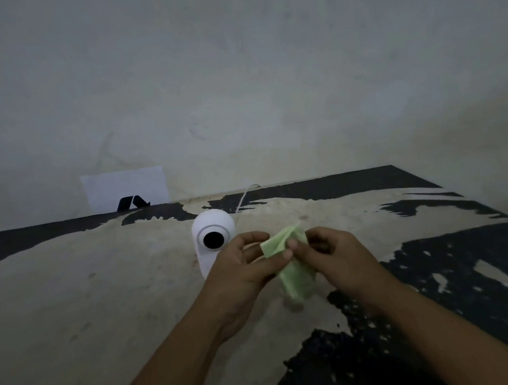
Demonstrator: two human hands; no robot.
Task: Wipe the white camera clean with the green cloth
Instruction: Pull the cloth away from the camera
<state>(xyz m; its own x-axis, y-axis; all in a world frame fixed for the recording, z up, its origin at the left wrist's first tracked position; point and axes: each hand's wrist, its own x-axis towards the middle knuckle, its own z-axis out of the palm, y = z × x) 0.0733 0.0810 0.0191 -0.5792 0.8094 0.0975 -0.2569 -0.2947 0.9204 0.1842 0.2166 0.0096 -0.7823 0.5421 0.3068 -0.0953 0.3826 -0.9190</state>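
Note:
The white camera [211,230] stands upright on the worn table [98,293], its round black lens facing me. Its lower right part is hidden behind my left hand [241,274]. The pale green cloth [292,271] hangs in the air just right of the camera, folded and bunched. Both hands pinch its upper part: the left thumb and fingers from the left, my right hand [335,259] from the right. The cloth does not touch the camera.
A white cable [243,198] runs from behind the camera to the table's far edge. A white sheet of paper [126,188] leans on the wall at the back left, with a small black stand [133,202] in front of it. The tabletop's black coating is peeling.

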